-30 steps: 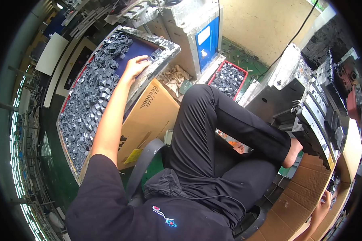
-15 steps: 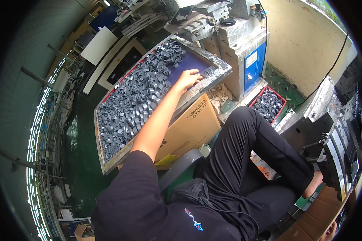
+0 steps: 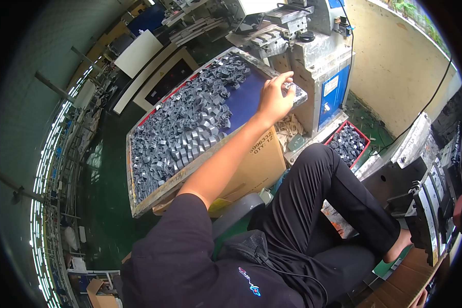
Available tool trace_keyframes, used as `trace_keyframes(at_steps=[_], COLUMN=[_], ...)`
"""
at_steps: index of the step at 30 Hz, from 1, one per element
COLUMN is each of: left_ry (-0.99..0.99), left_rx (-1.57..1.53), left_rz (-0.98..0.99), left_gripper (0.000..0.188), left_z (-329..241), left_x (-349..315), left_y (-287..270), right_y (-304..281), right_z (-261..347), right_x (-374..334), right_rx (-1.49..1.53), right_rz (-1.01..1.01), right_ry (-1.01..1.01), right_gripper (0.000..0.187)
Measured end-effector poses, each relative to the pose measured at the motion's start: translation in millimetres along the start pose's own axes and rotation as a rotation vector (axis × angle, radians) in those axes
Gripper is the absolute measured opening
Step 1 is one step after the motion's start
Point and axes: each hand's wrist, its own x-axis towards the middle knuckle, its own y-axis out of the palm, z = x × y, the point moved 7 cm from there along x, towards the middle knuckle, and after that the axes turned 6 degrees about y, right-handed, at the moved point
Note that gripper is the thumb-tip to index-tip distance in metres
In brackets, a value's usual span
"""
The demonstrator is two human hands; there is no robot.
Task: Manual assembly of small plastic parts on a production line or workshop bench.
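My left hand [image 3: 277, 98] is over the right-hand corner of a shallow wood-framed tray [image 3: 161, 189]. Its fingers are curled with the thumb close to them; what they hold, if anything, I cannot make out. Many small grey angular parts [image 3: 190, 118] fill most of the tray, some lined up in rows near its front side. Bare blue bottom shows beside my hand. At the lower right edge, only a bit of my right hand [image 3: 420, 299] shows beside a cardboard box [image 3: 402, 282]; its fingers are mostly hidden.
Below the tray stands a cardboard carton [image 3: 256, 167]. A red bin [image 3: 348, 143] of grey parts is on the floor past my raised knee. A machine [image 3: 318, 66] with a blue door rises behind. Dark metal equipment [image 3: 426, 205] stands close on the right.
My left hand has lifted from the tray's inner corner and moved right and farther away, its fingers now more curled. The view has shifted slightly. Less of my right hand shows.
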Motion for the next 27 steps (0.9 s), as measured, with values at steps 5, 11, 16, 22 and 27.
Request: trace_keyframes(at_steps=[5, 11, 16, 22, 27], left_ry=[0.226, 0.276, 0.474, 0.552, 0.408], left_rx=[-0.135, -0.471, -0.665, -0.733, -0.759], left_rz=[0.091, 0.257, 0.29, 0.386, 0.631], left_gripper=[0.041, 0.041, 0.039, 0.038, 0.033], left_z=[-99.1, -216.4, -305.6, -373.7, -399.4], left_x=[-14.1, -45.9, -56.3, -61.2, -67.6], left_y=[43.2, 94.4, 109.2, 129.5, 164.1], right_y=[1.7, 6.9, 6.6, -11.2, -16.6], right_z=[3.9, 45.4, 68.4, 87.9, 159.8], right_x=[-8.8, -48.4, -57.1, -67.9, -86.7], right_rx=[0.145, -0.005, -0.111, -0.138, -0.265], right_rz=[0.038, -0.07, -0.174, -0.418, -0.568], right_ry=[-0.029, -0.097, -0.184, -0.248, -0.492], right_gripper=[0.041, 0.03, 0.026, 0.031, 0.033])
